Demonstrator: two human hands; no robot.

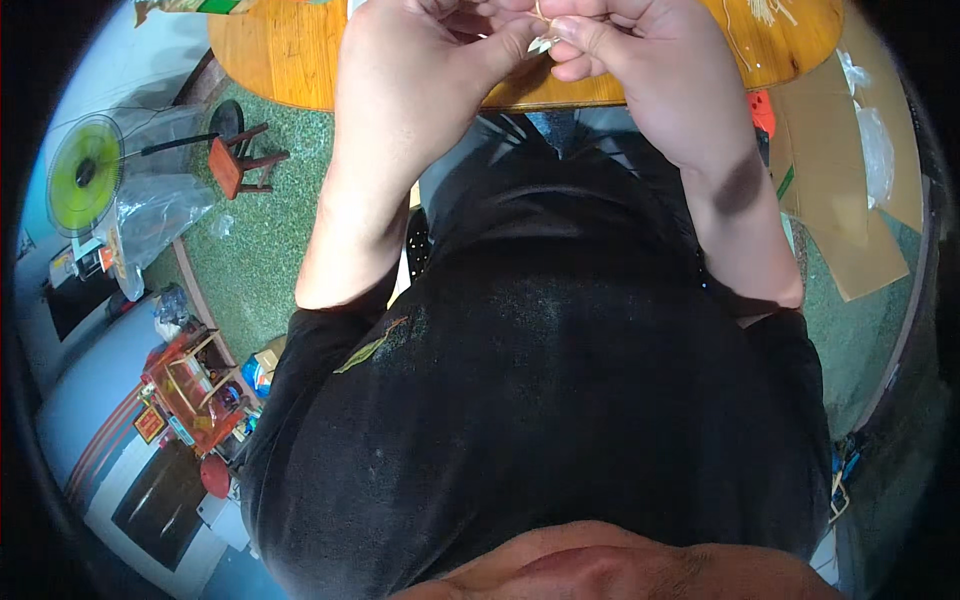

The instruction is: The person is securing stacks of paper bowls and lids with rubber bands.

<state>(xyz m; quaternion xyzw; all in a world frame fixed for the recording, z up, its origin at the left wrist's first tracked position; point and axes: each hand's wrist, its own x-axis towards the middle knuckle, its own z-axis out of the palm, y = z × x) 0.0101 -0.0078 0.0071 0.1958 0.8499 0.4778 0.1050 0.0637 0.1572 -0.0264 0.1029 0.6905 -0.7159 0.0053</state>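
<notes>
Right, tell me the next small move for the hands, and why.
Perhaps ease the right hand slightly away from the left hand to draw the pale string snug: it shows between them, close to a small white piece.

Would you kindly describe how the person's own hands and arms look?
The left hand and right hand are bare, with no gloves, watch or bracelet showing. The forearms are uncovered; the black left sleeve and matching right sleeve end near the elbows.
</notes>
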